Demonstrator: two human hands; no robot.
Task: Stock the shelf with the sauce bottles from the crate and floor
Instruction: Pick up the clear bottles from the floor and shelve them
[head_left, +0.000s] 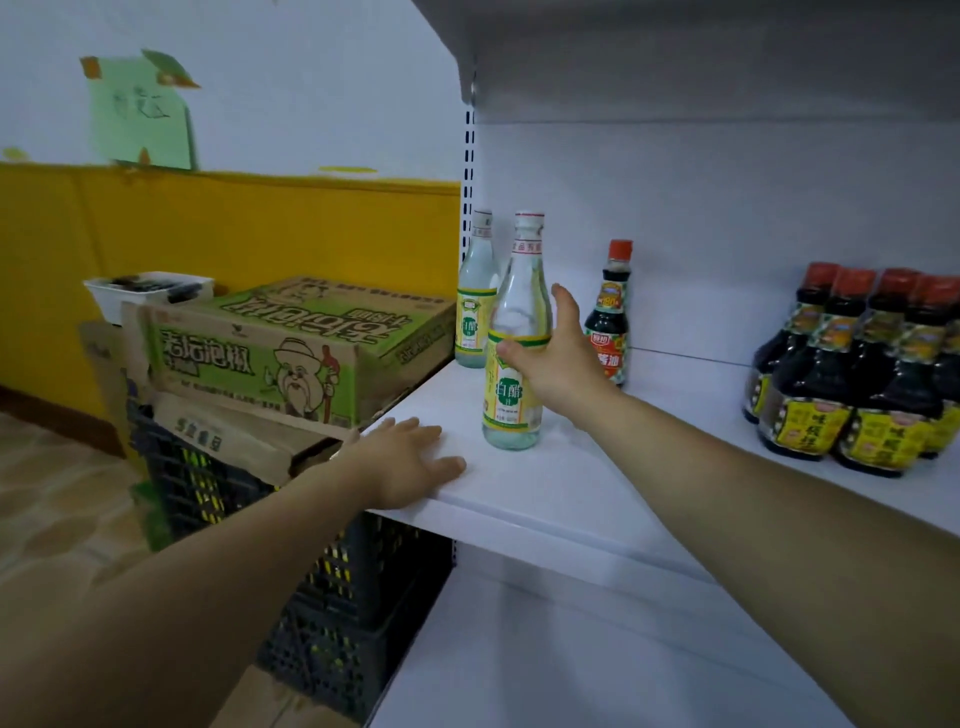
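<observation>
A person's right hand (550, 358) curls thumb and fingers round a clear glass bottle with a yellow-green label (511, 415), upright on the white metal shelf (571, 493); the left hand (405, 462) lies flat, fingers spread, on the shelf's front edge.

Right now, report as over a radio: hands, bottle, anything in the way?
Left hand flat on the shelf edge. Right hand grips clear bottle, upright on shelf. Second clear bottle close behind it, small dark bottle to its right.
</observation>
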